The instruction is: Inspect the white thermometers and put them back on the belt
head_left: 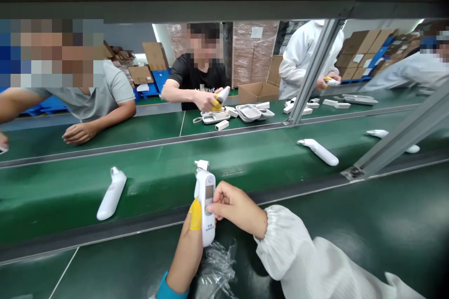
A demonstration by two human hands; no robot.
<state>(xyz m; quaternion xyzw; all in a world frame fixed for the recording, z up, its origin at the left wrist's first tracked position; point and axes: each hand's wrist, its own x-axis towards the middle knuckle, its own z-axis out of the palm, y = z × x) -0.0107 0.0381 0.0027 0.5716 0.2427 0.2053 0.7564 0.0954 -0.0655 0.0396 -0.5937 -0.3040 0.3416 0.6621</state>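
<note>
My left hand (192,231), a yellow cot on its thumb, is wrapped round a white ear thermometer (209,222) held upright, screen and buttons facing me. The fingers behind it are mostly hidden. My right hand (235,208) is closed in a pinch against the thermometer's face, its thumb tip just below the screen; whether anything thin is between the fingertips is hidden. Directly behind is a second white thermometer (202,165), partly covered by the held one. Crumpled clear plastic (217,266) lies beneath my hands.
On the green belt (252,159) lie a thermometer (110,195) at left and another (320,151) at right. A metal post (396,131) slants across the right side. Opposite, co-workers sit or stand behind white cases (249,112) and small boxes (222,125). A beam (175,9) crosses overhead.
</note>
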